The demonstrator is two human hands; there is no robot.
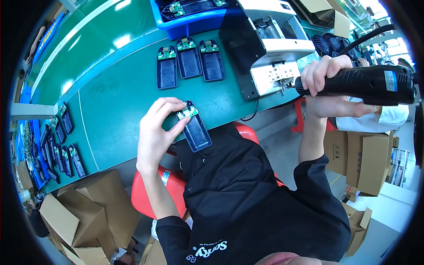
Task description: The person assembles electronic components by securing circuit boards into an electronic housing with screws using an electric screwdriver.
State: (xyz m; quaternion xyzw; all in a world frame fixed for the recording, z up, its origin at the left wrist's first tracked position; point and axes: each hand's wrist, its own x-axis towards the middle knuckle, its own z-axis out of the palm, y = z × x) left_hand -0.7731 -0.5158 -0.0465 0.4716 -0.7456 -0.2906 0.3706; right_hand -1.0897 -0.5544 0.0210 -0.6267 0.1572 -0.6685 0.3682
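My left hand (157,128) pinches a dark plastic housing (197,134) at its upper end, where a small green circuit board (188,110) sits. The housing is tilted over the table's front edge. In my right hand (324,84) is a black electric screwdriver (362,83), lying sideways with its tip pointing left. That tip is at the metal front of a screw feeder (274,75); whether a screw is on it is too small to tell. Three similar housings with green boards (189,57) lie in a row on the table beyond my left hand.
A blue bin (190,27) with more housings stands at the back. Several housings (66,154) lie at the table's left end. An opened cardboard box (88,216) is below left, other boxes (360,159) at right. A black cable (369,37) runs above the screwdriver. A red stool (154,194) is under me.
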